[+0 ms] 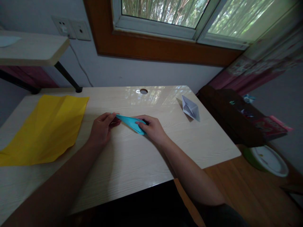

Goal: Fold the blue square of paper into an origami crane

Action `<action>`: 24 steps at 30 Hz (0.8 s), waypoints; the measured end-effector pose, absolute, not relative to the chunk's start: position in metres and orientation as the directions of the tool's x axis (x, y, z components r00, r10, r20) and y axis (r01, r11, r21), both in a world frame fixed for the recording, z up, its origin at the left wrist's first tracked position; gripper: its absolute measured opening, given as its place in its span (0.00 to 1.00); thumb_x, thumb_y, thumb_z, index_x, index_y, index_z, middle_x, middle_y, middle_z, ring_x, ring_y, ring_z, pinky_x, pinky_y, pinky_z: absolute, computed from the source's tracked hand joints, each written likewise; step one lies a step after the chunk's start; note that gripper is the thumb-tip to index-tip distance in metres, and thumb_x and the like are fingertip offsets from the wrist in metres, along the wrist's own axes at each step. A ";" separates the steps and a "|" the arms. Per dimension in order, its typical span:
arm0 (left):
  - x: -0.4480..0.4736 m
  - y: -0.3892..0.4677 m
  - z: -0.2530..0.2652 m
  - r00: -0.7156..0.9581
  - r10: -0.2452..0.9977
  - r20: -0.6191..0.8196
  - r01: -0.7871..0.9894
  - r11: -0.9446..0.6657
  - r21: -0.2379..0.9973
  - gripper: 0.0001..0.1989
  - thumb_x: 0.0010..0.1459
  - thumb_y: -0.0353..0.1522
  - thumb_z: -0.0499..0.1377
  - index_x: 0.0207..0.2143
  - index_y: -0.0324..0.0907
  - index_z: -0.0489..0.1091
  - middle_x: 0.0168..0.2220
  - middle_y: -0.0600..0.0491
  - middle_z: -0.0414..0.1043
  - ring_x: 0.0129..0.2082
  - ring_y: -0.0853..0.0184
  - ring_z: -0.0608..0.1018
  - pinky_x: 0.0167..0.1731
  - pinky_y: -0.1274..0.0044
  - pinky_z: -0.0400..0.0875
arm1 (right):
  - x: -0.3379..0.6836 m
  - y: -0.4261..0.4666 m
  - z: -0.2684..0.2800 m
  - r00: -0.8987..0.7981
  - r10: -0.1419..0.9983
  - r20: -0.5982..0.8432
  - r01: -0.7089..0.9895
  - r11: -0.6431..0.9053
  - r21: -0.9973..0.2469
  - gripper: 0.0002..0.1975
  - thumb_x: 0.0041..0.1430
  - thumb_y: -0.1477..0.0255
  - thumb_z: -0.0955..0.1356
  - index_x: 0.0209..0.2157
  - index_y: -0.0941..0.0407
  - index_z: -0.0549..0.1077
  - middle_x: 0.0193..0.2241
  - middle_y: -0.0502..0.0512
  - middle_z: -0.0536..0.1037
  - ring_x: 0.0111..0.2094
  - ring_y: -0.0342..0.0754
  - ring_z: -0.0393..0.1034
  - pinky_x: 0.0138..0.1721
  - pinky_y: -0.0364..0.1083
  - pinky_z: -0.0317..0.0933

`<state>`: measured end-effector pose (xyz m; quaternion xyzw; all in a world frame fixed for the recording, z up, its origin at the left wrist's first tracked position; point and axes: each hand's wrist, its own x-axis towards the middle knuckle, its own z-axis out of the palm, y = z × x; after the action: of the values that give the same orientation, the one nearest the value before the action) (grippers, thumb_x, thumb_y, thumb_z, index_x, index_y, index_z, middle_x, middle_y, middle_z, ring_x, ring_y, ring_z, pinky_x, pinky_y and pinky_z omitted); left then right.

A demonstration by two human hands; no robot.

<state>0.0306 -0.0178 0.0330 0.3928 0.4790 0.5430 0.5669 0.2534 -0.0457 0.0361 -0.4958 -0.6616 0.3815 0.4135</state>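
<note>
A folded piece of light blue paper [132, 122] is held between my two hands, over the middle of the table [132, 170]. My left hand [104, 124] pinches its narrow pointed end between thumb and fingers. Around the wider right end, my right hand [150, 126] grips with the thumb on the near face and fingers behind. The paper slants down from left to right. Part of its right end is hidden by my right hand.
A yellow paper sheet [49, 129] lies at the left. A folded white paper boat [190, 108] rests at the far right. Behind are a round hole [143, 91] in the tabletop and a raised shelf [35, 47] on black legs. A green-and-white bin [267, 160] stands on the floor.
</note>
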 end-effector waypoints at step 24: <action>0.023 -0.021 0.040 0.454 0.862 -0.225 0.182 0.157 0.971 0.14 0.51 0.42 0.71 0.34 0.41 0.81 0.25 0.53 0.79 0.24 0.69 0.79 0.28 0.78 0.77 | 0.278 -0.039 0.036 -0.440 0.718 0.539 0.643 0.671 -0.369 0.07 0.70 0.71 0.67 0.44 0.53 0.79 0.39 0.54 0.83 0.43 0.51 0.73 0.49 0.52 0.62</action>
<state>0.0228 -0.0209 0.0397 0.5879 0.4440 0.2754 0.6175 0.2781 -0.0393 0.0361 -0.4018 -0.8469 0.0544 0.3440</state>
